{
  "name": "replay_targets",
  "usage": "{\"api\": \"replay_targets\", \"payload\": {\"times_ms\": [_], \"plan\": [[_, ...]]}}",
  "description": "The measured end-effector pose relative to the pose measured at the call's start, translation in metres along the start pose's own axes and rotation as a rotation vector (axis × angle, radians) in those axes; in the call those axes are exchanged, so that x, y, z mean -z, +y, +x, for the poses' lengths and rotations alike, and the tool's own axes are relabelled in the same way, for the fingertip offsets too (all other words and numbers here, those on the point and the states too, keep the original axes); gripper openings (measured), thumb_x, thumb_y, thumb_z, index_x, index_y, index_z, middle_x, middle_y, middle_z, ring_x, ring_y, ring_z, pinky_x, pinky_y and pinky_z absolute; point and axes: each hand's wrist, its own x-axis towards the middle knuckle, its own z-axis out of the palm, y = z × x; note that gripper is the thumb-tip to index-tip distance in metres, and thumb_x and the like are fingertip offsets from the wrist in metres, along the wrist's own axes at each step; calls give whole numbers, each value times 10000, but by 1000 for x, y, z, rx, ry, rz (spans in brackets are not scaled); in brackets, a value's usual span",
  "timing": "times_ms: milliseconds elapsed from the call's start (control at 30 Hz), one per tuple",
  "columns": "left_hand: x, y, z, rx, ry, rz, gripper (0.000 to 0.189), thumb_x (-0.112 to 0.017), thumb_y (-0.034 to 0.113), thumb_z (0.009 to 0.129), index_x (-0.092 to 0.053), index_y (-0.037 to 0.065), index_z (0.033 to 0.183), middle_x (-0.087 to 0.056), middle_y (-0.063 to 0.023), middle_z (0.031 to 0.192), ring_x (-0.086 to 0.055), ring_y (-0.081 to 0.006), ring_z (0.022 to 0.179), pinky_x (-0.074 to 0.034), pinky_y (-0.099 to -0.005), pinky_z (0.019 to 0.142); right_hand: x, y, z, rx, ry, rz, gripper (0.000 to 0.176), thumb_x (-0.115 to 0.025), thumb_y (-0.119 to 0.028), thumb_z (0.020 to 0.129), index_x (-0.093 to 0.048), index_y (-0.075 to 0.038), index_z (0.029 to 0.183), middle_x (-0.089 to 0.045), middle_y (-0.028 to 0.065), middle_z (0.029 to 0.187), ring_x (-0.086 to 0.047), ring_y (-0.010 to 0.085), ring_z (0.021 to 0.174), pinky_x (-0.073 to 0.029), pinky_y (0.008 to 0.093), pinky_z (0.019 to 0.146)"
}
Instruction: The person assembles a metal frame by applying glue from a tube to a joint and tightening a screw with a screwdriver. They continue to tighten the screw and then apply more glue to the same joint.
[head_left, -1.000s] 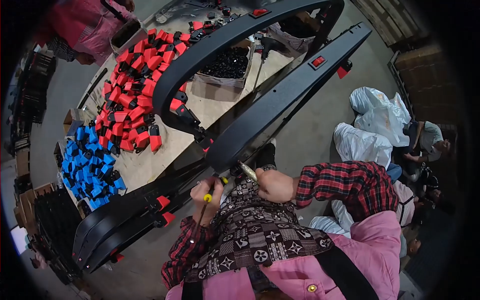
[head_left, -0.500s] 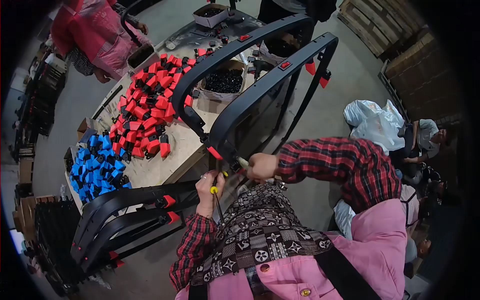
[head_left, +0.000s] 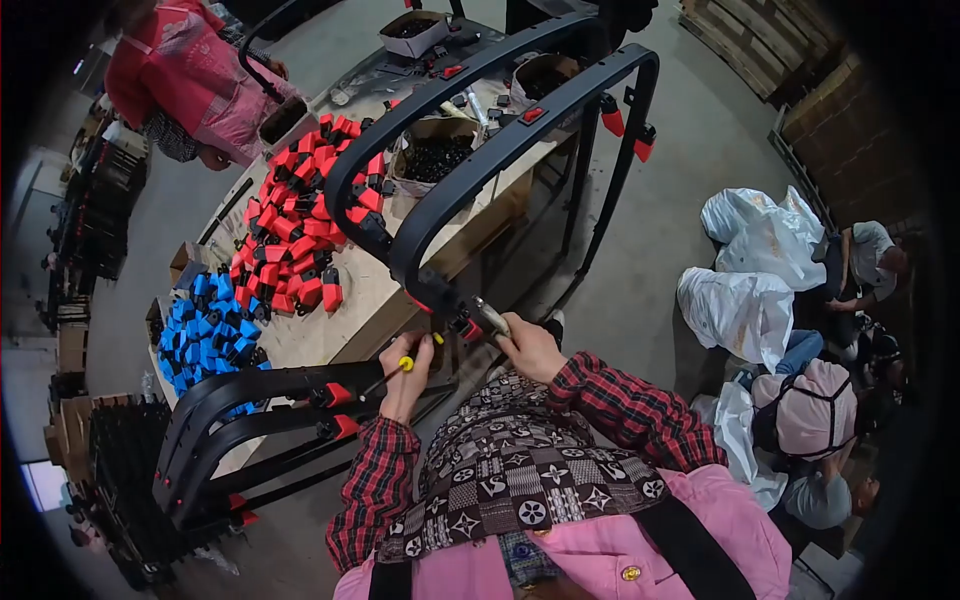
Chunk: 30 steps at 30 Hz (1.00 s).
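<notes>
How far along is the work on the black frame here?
Looks done: a second frame with red fittings lies beside the table, and the held black frame already carries red fittings. In hand: the left hand grips a yellow-tipped screwdriver, the right hand a silvery piece, both at that frame's lower end. Left: heaps of red clips and blue clips lie loose on the table.

One left hand [head_left: 405, 378], one right hand [head_left: 532, 347], one yellow-tipped tool [head_left: 405, 364], one silvery tool [head_left: 488, 317], two black arched frames [head_left: 495, 143], one heap of red clips [head_left: 300, 230], one heap of blue clips [head_left: 210, 335], three open boxes [head_left: 435, 155], two full white bags [head_left: 765, 225], one table [head_left: 340, 320].
</notes>
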Motion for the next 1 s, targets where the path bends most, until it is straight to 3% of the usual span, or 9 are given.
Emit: {"api": "replay_targets", "payload": {"times_ms": [67, 300, 500, 567, 600, 667, 800, 900, 1000], "plan": [[0, -5, 1, 59, -23, -46, 124, -562, 110, 796, -583, -13, 790, -564, -40, 640, -503, -97, 578, -400, -232, 540, 3, 0, 4, 47, -73, -78, 235, -497, -177, 797, -432, -63, 992, -532, 182, 776, -528, 368, 766, -414, 422, 634], [1, 2, 2, 533, -92, -226, 135, -572, 112, 779, -579, -22, 768, -544, 8, 628, -467, -61, 597, -371, -214, 556, -1, 12, 18, 244, -118, -96, 192, -499, -164, 775, -387, -36, 865, -524, 179, 738, -525, 375, 730, -411, 444, 611], [-4, -1, -2, 405, -24, -153, 128, -581, 103, 768, -582, -20, 731, -544, -14, 589, -457, -65, 567, -368, -223, 539, 14, 2, 27, 228, -228, -261, 174, -479, -141, 772, -387, -6, 833, -540, 194, 667, -539, 380, 656, -424, 455, 571], [-4, 4, -2, 173, 18, -51, 154, -584, 128, 781, -579, -19, 734, -529, 13, 588, -456, -63, 547, -371, -218, 514, 25, -14, 28, 66, -414, -306, 179, -469, -147, 777, -394, 2, 841, -556, 204, 681, -548, 383, 662, -427, 458, 577], [-4, 5, -2, 179, 12, -56, 154, -584, 128, 781, -579, -19, 734, -529, 13, 588, -456, -63, 547, -371, -218, 514, 29, -18, 28, 57, -416, -307, 179, -469, -147, 777, -394, 2, 841, -556, 204, 681, -548, 383, 662, -427, 458, 577], [-4, 7, 0, 40, 46, 41, 125, -587, 98, 759, -583, -23, 729, -559, -45, 599, -489, -101, 536, -389, -236, 518, 35, -24, 31, 78, -455, -274, 201, -496, -132, 756, -390, 13, 847, -532, 205, 626, -536, 393, 629, -420, 464, 551], [-3, 5, 1, -17, 46, 61, 88, -587, 77, 742, -585, -11, 735, -562, -94, 604, -507, -131, 527, -395, -242, 514, 46, -38, 40, 101, -476, -272, 220, -499, -121, 729, -417, 43, 852, -535, 219, 630, -546, 397, 660, -431, 458, 584], [-2, 2, 1, -64, 53, 74, 76, -589, 68, 738, -582, -7, 739, -563, -97, 608, -523, -154, 528, -405, -248, 515, 51, -52, 55, -42, -680, -259, 224, -500, -180, 763, -558, 30, 816, -562, 202, 696, -575, 361, 716, -458, 428, 654], [-1, 4, 2, -98, 40, 80, 65, -588, 55, 733, -577, -7, 748, -568, -106, 618, -544, -178, 537, -419, -259, 517, 45, -55, 70, 0, -695, -381, 202, -513, -119, 673, -563, 61, 751, -569, 228, 695, -569, 375, 709, -458, 414, 628]]}}
